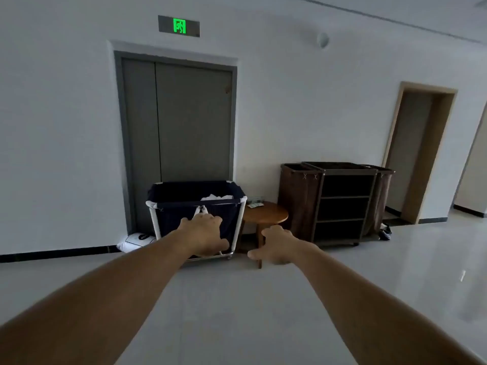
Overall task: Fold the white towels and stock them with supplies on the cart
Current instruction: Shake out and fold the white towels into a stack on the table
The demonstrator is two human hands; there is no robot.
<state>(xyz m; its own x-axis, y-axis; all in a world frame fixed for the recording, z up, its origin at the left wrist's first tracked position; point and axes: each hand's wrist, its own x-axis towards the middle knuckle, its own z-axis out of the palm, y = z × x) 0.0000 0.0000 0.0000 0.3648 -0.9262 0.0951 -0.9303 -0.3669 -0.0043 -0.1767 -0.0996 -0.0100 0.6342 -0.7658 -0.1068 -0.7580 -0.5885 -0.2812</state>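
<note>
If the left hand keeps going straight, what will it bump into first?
Most likely the dark bin, which the left hand points at. Nothing shows in between, though the gap is hard to judge.

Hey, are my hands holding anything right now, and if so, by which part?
Nothing is held. The left hand and the right hand both reach forward empty, apparently short of the laundry bin with the white towels.

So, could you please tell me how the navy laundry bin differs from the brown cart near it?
The laundry bin has navy fabric on a white frame; the cart is dark brown. The laundry bin holds white cloth; the cart shows open shelves between fabric bags. Both stand against the wall.
</note>
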